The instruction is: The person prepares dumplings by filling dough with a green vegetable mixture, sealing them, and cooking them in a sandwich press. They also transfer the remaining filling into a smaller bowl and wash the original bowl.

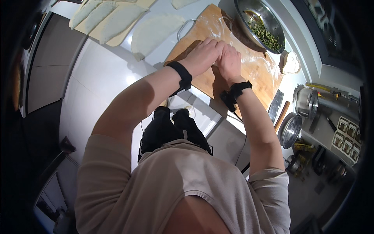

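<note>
My left hand (203, 55) and my right hand (230, 62) meet over a floured wooden board (251, 77), their fingertips close together and pointing down. What lies under the fingers is hidden by the hands, so I cannot tell whether they grip anything. Both wrists wear black bands. Beyond my right hand, a steel bowl (240, 8) with chopped green filling (264, 34) stands tilted at the board's far edge. Left of the board, a large half-round folded sheet of dough (156, 33) lies on the white counter. Several filled flat dough pockets (122, 22) rest on a pale board (114, 41) farther left.
A lump of dough or flour (291, 63) sits right of the board. Along the right edge are a cleaver blade (275, 106), a wooden rolling pin (282, 116), a round metal bowl (291, 130), a steel pot (305, 101) and a rack of seasoning boxes (346, 139).
</note>
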The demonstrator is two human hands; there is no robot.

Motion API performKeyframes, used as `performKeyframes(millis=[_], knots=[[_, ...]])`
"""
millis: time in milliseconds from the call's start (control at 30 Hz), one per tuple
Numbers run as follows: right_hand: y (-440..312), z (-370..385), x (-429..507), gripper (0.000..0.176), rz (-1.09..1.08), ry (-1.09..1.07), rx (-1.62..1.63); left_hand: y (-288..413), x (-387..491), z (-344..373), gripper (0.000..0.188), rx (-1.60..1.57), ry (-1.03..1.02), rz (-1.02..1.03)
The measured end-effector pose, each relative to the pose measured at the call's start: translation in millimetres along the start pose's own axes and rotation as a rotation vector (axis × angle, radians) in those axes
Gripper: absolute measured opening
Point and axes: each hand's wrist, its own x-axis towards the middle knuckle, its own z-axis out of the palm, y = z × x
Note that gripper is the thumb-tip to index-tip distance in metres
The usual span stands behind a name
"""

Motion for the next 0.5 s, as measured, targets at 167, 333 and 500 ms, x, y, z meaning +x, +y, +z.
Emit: performKeyframes(millis=[167, 333, 500], knots=[[-34.7, -18.4, -35.2, 0.018, 0.128, 0.237, 0.322, 16.5, -34.1, -11.2, 0.057, 0.046, -0.068, 0.129], [-38.7, -3.3, -63.5, 0.018, 0.125, 0.167, 0.053, 17.6, -45.0, 3.3, 0.051, -0.146, -0.159, 0.045], [-1.7, 10.3, 11.2, 0.016, 0.09, 0.179, -0.111, -20.9, 18.5, 8.3, 0.047, -0.085, -0.156, -0.052]])
